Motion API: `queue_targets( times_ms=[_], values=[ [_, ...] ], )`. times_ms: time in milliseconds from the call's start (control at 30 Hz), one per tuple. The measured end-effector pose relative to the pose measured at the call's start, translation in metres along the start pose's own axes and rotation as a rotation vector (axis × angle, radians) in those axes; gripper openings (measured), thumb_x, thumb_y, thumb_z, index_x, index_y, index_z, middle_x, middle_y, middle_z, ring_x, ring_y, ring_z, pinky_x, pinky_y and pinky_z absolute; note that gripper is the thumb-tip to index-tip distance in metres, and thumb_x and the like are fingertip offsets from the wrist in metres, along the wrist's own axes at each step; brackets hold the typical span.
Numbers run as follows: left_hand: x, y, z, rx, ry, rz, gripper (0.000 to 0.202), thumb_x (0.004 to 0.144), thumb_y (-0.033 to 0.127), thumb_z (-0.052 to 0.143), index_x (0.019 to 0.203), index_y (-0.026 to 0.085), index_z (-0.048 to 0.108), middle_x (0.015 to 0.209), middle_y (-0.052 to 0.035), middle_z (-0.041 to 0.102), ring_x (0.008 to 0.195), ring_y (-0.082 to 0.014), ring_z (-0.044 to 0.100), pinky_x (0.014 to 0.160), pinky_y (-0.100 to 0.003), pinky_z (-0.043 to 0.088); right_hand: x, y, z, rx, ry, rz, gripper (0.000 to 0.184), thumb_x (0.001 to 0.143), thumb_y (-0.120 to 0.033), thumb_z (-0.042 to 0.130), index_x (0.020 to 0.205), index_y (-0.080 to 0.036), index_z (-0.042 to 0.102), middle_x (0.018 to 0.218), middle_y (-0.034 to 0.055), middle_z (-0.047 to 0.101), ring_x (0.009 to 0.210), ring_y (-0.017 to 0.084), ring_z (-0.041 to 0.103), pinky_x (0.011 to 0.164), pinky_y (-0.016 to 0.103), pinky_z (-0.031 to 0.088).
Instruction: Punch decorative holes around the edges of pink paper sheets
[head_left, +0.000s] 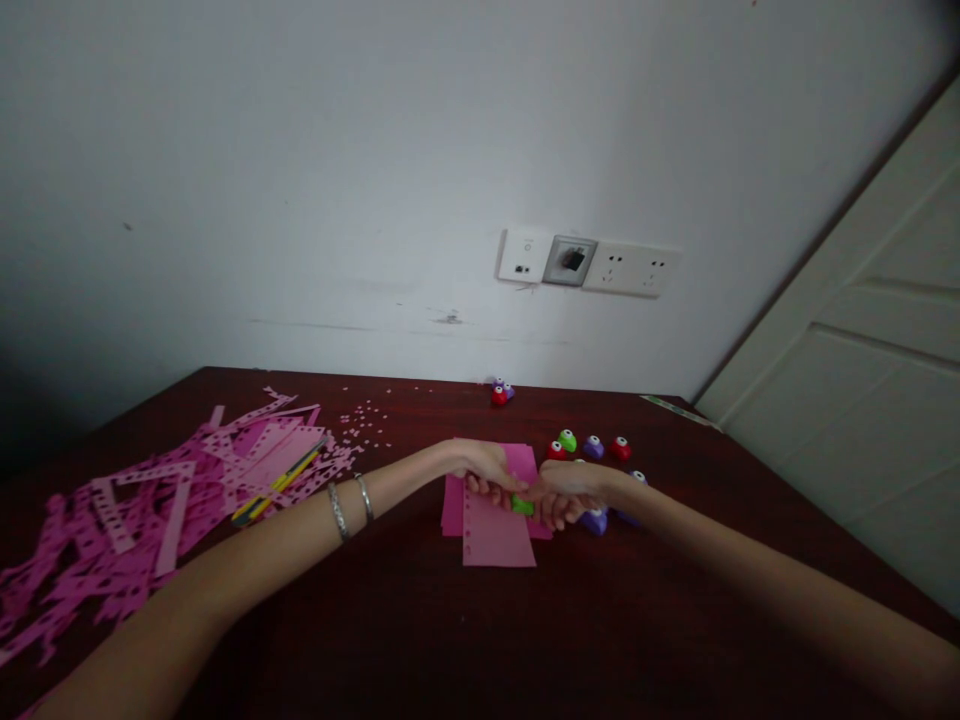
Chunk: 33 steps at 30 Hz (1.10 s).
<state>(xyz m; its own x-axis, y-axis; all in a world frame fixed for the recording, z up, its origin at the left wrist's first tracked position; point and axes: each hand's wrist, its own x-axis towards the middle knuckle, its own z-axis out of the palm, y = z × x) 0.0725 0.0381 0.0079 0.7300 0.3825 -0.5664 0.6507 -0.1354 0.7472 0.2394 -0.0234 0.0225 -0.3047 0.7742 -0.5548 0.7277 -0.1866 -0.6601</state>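
Small green craft punch (523,506) at the centre of the table (375,610), between two bare hands and above a pale pink sheet (501,540). Probably light, hard plastic, smooth and a little slippery; best taken by its sides, with a thumb free for pressing from above. Pale pink sheet likely thin, flexible and easily creased or torn, especially along the left edge, with its row of small holes or marks; safer to hold by the plain right or near part. Darker pink sheets (453,508) beneath, poking out to the left, right and far side.

Right hand (571,483) curled around the right side of the punch, apparently grasping it. Left hand (486,463) with fingers bent over the paper and thumb reaching towards the punch; cannot tell whether gripping paper, punch or both.

Just beside the right hand, a purple punch (595,521); farther off, red (620,448), green and purple ones in a loose group. At the far edge, a small cluster with a red punch in front.

To the left, a tangled heap of perforated pink strips (176,520), with a slim yellow-and-dark tool (281,482), possibly a utility knife, on top. Behind, a pale wall with sockets (632,270).
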Motion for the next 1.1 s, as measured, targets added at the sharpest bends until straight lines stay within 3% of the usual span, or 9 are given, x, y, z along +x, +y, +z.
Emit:
queue_targets(
  times_ms=[100, 133, 300, 533, 667, 767, 867, 967, 1100],
  values=[
    [0.000, -0.001, 0.002, 0.022, 0.022, 0.019, 0.036, 0.068, 0.050, 0.064, 0.054, 0.017, 0.061, 0.053, -0.0031, 0.054, 0.042, -0.0086, 0.036, 0.041, -0.024, 0.027, 0.006, 0.000, -0.002, 0.144, -0.163, 0.140, 0.029, 0.078, -0.031, 0.057, 0.057, -0.013, 0.064, 0.054, 0.0072, 0.064, 0.044, 0.010, 0.055, 0.044, 0.019, 0.045],
    [0.000, -0.002, 0.003, 0.029, 0.032, 0.040, 0.036, 0.070, 0.050, 0.063, 0.054, 0.017, 0.060, 0.053, -0.0030, 0.054, 0.042, -0.0086, 0.036, 0.042, -0.024, 0.028, 0.007, 0.000, -0.003, 0.166, -0.162, 0.139, 0.027, 0.078, -0.029, 0.057, 0.057, -0.013, 0.064, 0.054, 0.0064, 0.063, 0.044, 0.010, 0.054, 0.046, 0.019, 0.046],
    [0.005, -0.012, 0.007, 0.054, 0.082, 0.134, 0.035, 0.075, 0.047, 0.057, 0.058, 0.017, 0.060, 0.049, -0.0016, 0.053, 0.043, -0.0094, 0.039, 0.044, -0.023, 0.032, 0.004, -0.005, 0.001, 0.216, -0.106, 0.146, 0.026, 0.074, -0.029, 0.062, 0.054, -0.013, 0.060, 0.048, 0.0032, 0.059, 0.042, 0.008, 0.052, 0.047, 0.019, 0.046],
    [0.006, -0.015, 0.013, 0.208, 0.202, 0.164, 0.042, 0.081, 0.048, 0.048, 0.056, 0.016, 0.057, 0.047, -0.0006, 0.053, 0.041, -0.0086, 0.041, 0.043, -0.023, 0.030, 0.003, -0.006, 0.003, 0.180, -0.077, 0.142, 0.030, 0.074, -0.032, 0.061, 0.051, -0.014, 0.059, 0.046, 0.0031, 0.058, 0.040, 0.007, 0.050, 0.042, 0.017, 0.043],
    [-0.006, -0.010, 0.021, 0.341, 0.428, 0.313, 0.035, 0.081, 0.041, 0.049, 0.057, 0.015, 0.057, 0.049, 0.0018, 0.049, 0.046, -0.0091, 0.042, 0.047, -0.022, 0.029, -0.002, -0.002, 0.003, 0.036, 0.027, 0.105, 0.039, 0.073, -0.044, 0.062, 0.050, -0.013, 0.059, 0.044, 0.0037, 0.057, 0.039, 0.008, 0.048, 0.039, 0.017, 0.040],
    [-0.023, -0.010, 0.034, 0.473, 0.672, 0.430, 0.026, 0.081, 0.038, 0.050, 0.071, 0.016, 0.061, 0.069, -0.0027, 0.058, 0.067, -0.0142, 0.051, 0.061, -0.025, 0.038, -0.006, 0.002, 0.007, -0.036, 0.129, 0.044, 0.044, 0.071, -0.050, 0.063, 0.047, -0.014, 0.054, 0.043, 0.0027, 0.056, 0.037, 0.008, 0.048, 0.037, 0.018, 0.039],
    [-0.040, -0.015, 0.051, 0.651, 0.798, 0.434, 0.033, 0.082, 0.043, 0.049, 0.095, 0.015, 0.060, 0.101, -0.0108, 0.057, 0.097, -0.0234, 0.049, 0.083, -0.034, 0.039, -0.009, 0.006, 0.012, -0.075, 0.216, -0.059, 0.045, 0.074, -0.051, 0.059, 0.048, -0.016, 0.051, 0.042, 0.0010, 0.055, 0.034, 0.008, 0.046, 0.034, 0.019, 0.037],
    [-0.051, -0.023, 0.067, 0.764, 0.792, 0.326, 0.049, 0.087, 0.045, 0.039, 0.118, 0.008, 0.049, 0.124, -0.0189, 0.047, 0.117, -0.0304, 0.039, 0.096, -0.042, 0.032, -0.013, 0.008, 0.012, -0.102, 0.336, -0.207, 0.034, 0.077, -0.046, 0.057, 0.061, -0.015, 0.056, 0.049, 0.0005, 0.057, 0.037, 0.008, 0.048, 0.035, 0.019, 0.035],
    [-0.057, -0.033, 0.080, 0.802, 0.690, 0.241, 0.059, 0.090, 0.044, 0.032, 0.134, 0.004, 0.030, 0.142, -0.0221, 0.028, 0.133, -0.0315, 0.021, 0.106, -0.043, 0.020, -0.019, 0.011, 0.009, -0.260, 0.449, -0.408, 0.025, 0.070, -0.034, 0.066, 0.084, -0.013, 0.063, 0.072, 0.0042, 0.064, 0.061, 0.014, 0.058, 0.053, 0.023, 0.044]
  ],
)
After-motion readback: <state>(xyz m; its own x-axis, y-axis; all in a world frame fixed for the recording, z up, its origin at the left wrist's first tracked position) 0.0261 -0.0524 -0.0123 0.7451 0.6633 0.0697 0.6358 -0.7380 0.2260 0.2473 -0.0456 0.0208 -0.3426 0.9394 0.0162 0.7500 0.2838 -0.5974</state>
